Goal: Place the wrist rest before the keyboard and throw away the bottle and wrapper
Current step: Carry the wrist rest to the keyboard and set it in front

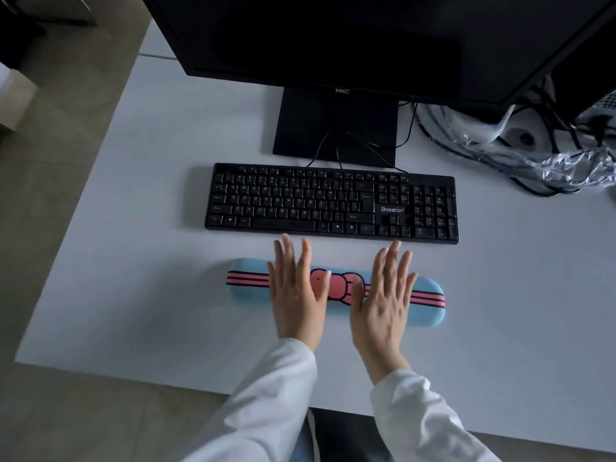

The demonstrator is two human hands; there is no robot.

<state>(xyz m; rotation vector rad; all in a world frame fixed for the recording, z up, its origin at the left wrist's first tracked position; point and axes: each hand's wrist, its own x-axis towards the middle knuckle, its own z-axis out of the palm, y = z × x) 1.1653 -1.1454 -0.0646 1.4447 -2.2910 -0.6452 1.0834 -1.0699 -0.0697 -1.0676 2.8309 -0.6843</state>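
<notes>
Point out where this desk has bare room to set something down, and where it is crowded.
The white desk is bare left of the black keyboard, and along its near right edge below the blue wrist rest with a pink bow. The back right corner is crowded with crinkled clear plastic and black cables.

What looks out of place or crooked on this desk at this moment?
The wrist rest lies slightly askew: its right end sits farther from the keyboard than its left end. Crumpled clear plastic lies among tangled cables at the desk's far right. Both hands are flat and open over the rest.
</notes>
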